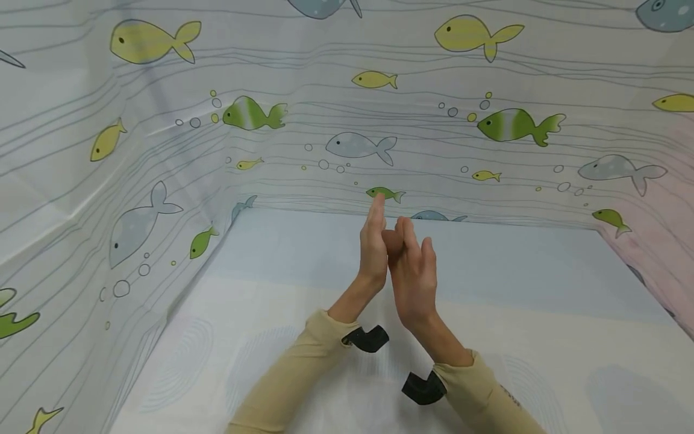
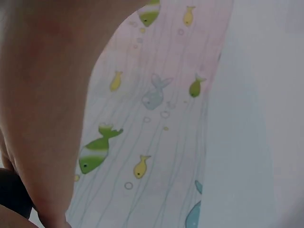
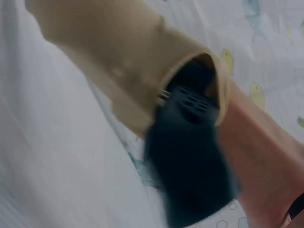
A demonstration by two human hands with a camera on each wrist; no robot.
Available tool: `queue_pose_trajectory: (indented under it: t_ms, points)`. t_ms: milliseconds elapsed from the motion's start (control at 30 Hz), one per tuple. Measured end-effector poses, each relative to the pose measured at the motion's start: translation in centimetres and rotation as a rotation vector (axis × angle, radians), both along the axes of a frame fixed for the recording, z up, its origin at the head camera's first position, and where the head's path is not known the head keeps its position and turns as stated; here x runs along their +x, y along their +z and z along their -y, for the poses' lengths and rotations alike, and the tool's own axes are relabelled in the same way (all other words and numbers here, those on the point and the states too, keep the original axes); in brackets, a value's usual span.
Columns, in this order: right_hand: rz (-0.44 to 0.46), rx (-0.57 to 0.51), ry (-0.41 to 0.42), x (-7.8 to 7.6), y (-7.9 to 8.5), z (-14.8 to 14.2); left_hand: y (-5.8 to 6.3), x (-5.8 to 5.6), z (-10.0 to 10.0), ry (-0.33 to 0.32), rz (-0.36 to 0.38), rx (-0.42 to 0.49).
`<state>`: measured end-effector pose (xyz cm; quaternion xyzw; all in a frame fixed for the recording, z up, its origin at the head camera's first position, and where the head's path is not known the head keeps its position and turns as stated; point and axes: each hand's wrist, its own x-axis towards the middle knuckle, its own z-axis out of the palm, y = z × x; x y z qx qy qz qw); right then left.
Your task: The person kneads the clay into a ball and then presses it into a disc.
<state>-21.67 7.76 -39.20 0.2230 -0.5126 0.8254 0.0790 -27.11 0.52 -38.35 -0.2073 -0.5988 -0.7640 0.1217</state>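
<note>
Between my two raised hands sits a small, rounded brown lump [image 1: 393,242], like a ball of clay. My left hand [image 1: 374,250] stands upright on its left side, fingers straight and pointing up. From the other side my right hand [image 1: 414,280] presses against it, palm inward, its fingers fairly straight. The hands cover part of the lump. A bare hand and wrist [image 2: 47,95] fill the left part of the left wrist view, close up. In the right wrist view a bare wrist [image 3: 259,152] comes out of a beige sleeve [image 3: 118,57].
Black wrist cameras [image 1: 367,339] stick out from both beige cuffs. Under the arms lies a white and pale blue surface [image 1: 303,259]. Behind it and at the sides hangs a sheet printed with fish [image 1: 303,60], pinkish at the right.
</note>
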Motion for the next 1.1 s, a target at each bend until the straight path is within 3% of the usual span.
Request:
queue_pose_trajectory:
  t_ms: [167,300,500,600,767,933,1100]
  points:
    - [0.073,-0.089,-0.071,-1.1,0.7,-0.8,-1.6,1.1,-0.8,-0.055,-0.043,-0.092]
    - [0.093,-0.145,-0.143,-2.2,1.0,-1.5,-3.0,2.5,-1.4,-0.118,-0.053,-0.085]
    - [0.100,-0.200,-0.203,-3.6,0.5,-2.4,-3.4,4.8,-1.9,-0.178,-0.055,-0.094]
    - [0.104,-0.262,-0.179,-4.2,0.1,-2.9,-3.1,5.9,-2.0,-0.203,-0.084,-0.122]
    - [0.101,-0.349,-0.089,-3.5,-0.6,-3.1,-2.8,7.3,-2.1,-0.203,-0.145,-0.153]
    - [0.042,-0.341,-0.057,-1.3,-0.8,-2.0,-2.2,6.7,-1.9,-0.148,-0.134,-0.139]
    - [-0.039,-0.105,-0.147,1.4,-1.4,-0.5,-1.9,5.0,-1.4,-0.086,-0.056,-0.072]
